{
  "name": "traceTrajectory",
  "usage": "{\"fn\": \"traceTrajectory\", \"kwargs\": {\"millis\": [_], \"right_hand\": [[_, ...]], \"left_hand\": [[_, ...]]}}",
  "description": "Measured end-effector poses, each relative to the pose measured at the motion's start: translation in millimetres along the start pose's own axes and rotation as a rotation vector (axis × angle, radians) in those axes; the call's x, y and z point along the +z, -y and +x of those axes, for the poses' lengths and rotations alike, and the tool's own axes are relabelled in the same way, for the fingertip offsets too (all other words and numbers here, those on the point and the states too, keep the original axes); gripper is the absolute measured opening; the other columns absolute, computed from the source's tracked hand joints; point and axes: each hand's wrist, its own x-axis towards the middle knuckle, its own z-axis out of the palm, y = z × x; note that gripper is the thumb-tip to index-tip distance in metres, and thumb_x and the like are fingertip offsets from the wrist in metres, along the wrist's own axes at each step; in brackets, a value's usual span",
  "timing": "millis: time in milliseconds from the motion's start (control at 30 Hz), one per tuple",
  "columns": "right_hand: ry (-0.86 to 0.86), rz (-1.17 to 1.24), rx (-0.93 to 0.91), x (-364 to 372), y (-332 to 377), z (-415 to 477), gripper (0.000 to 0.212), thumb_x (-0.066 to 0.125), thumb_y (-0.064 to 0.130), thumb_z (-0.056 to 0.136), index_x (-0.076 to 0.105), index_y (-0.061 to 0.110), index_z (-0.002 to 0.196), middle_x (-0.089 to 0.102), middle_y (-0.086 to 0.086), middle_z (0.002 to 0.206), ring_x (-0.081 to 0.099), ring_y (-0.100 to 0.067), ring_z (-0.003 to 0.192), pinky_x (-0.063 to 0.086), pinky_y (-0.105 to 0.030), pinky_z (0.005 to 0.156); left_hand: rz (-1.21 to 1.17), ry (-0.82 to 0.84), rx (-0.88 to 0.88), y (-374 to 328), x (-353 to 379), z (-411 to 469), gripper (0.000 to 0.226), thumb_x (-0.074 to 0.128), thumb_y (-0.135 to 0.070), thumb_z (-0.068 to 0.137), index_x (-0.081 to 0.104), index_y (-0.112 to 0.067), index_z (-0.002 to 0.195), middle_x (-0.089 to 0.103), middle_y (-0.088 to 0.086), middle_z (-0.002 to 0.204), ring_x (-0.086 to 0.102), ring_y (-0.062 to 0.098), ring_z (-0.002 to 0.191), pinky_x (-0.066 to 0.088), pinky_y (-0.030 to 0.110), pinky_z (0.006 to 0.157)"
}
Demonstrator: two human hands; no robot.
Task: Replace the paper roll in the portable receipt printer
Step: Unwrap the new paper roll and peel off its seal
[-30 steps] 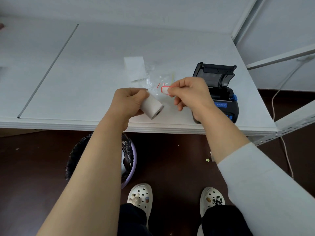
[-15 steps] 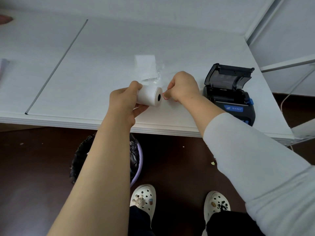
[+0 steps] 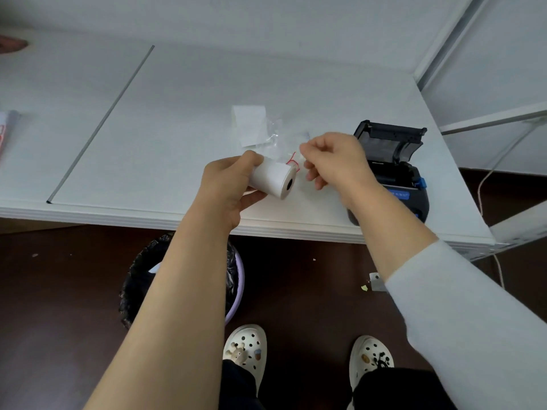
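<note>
White worktop (image 3: 183, 119) fills the upper view, and the whole scene sits around the portable receipt printer (image 3: 393, 173) near its front right corner. The printer's black lid stands open, tilted back away from the person, with the paper bay facing up. Below the worktop's front edge, left of the printer, there's a bin lined with a black bag (image 3: 139, 279) on the dark floor, mostly hidden behind the left forearm. Back on top, beyond and to the left of the printer, a white slip of paper (image 3: 248, 124) lies flat with crumpled clear plastic wrap (image 3: 273, 143) against its right side.

Now the paper roll (image 3: 273, 178): it's held in the air just left of the printer, above the front of the worktop. Its long axis runs from far-left to near-right, with the dark core hole facing the printer and slightly toward the person. The left hand (image 3: 229, 186) has its fingers wrapped around the roll's far end. The right hand (image 3: 334, 158), in front of the printer, has thumb and forefinger pressed together, pinching a small red-edged tab (image 3: 294, 162) at the roll's open end; the other fingers curl loosely.
</note>
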Motion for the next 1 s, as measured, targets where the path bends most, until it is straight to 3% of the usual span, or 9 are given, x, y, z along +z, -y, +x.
{"fn": "traceTrajectory", "kwargs": {"millis": [167,300,400,533,633,733,833,900,1000], "right_hand": [[0.23,0.239,0.129,-19,-7,-50,0.016,0.071,0.033,0.077,0.067,0.022,0.088,0.065,0.001,0.085,0.064,-0.015,0.08,0.057,-0.034,0.077],[0.19,0.291,0.026,-26,-11,-62,0.028,0.075,0.01,0.072,0.067,0.025,0.095,0.064,-0.005,0.09,0.061,-0.014,0.078,0.058,-0.028,0.071],[0.134,0.341,0.061,-31,-13,-62,0.037,0.074,0.012,0.073,0.066,0.015,0.108,0.062,-0.004,0.092,0.064,-0.015,0.078,0.061,-0.032,0.074],[0.114,0.342,0.004,-35,-15,-64,0.041,0.076,0.016,0.072,0.064,0.014,0.111,0.06,-0.003,0.104,0.065,-0.008,0.08,0.061,-0.03,0.072],[0.126,0.204,-0.037,-40,-15,-64,0.037,0.077,0.024,0.071,0.064,0.022,0.107,0.061,0.005,0.09,0.063,0.001,0.069,0.057,-0.026,0.072],[0.176,0.266,0.017,-51,-13,-62,0.038,0.07,0.025,0.077,0.061,0.026,0.114,0.064,-0.003,0.104,0.062,-0.007,0.086,0.049,-0.025,0.073],[0.332,0.197,-0.149,-59,-15,-63,0.074,0.076,0.014,0.07,0.043,0.04,0.13,0.049,0.007,0.134,0.055,-0.006,0.112,0.049,-0.026,0.09],[0.389,0.066,-0.271,-59,-16,-66,0.096,0.083,0.014,0.062,0.031,0.045,0.136,0.04,0.012,0.141,0.045,-0.003,0.124,0.047,-0.029,0.099],[0.346,-0.028,-0.333,-55,-17,-65,0.099,0.085,0.015,0.059,0.032,0.04,0.138,0.044,0.01,0.138,0.043,-0.004,0.124,0.044,-0.02,0.097]], "left_hand": [[0.026,0.178,0.04,6,18,-12,0.012,0.06,-0.012,0.084,0.068,-0.014,0.093,0.066,0.005,0.092,0.063,0.021,0.081,0.059,0.03,0.071],[0.035,0.247,0.066,9,27,-19,0.014,0.061,-0.015,0.085,0.069,-0.015,0.096,0.068,0.005,0.095,0.065,0.019,0.085,0.058,0.03,0.076],[0.004,0.358,0.041,8,29,-21,0.024,0.059,-0.013,0.084,0.068,-0.011,0.106,0.069,0.007,0.103,0.066,0.019,0.092,0.056,0.031,0.083],[0.008,0.442,0.056,9,33,-24,0.018,0.057,-0.005,0.084,0.073,-0.014,0.08,0.073,0.006,0.09,0.068,0.021,0.091,0.055,0.031,0.087],[0.033,0.422,0.068,11,36,-25,0.023,0.056,-0.003,0.084,0.066,-0.003,0.105,0.07,0.013,0.097,0.067,0.026,0.092,0.056,0.036,0.087],[0.048,0.382,0.059,10,36,-24,0.033,0.056,-0.002,0.082,0.063,-0.006,0.114,0.067,0.01,0.099,0.065,0.027,0.092,0.054,0.044,0.09],[0.059,0.444,0.015,10,35,-25,0.027,0.054,-0.006,0.082,0.067,-0.006,0.106,0.069,0.014,0.101,0.066,0.032,0.094,0.056,0.044,0.085],[0.057,0.486,-0.006,10,36,-26,0.029,0.052,-0.009,0.083,0.065,-0.001,0.107,0.068,0.02,0.11,0.068,0.037,0.097,0.057,0.042,0.075],[0.045,0.512,-0.003,8,37,-30,0.021,0.048,-0.006,0.088,0.065,0.0,0.099,0.071,0.014,0.091,0.072,0.025,0.077,0.056,0.032,0.059]]}}
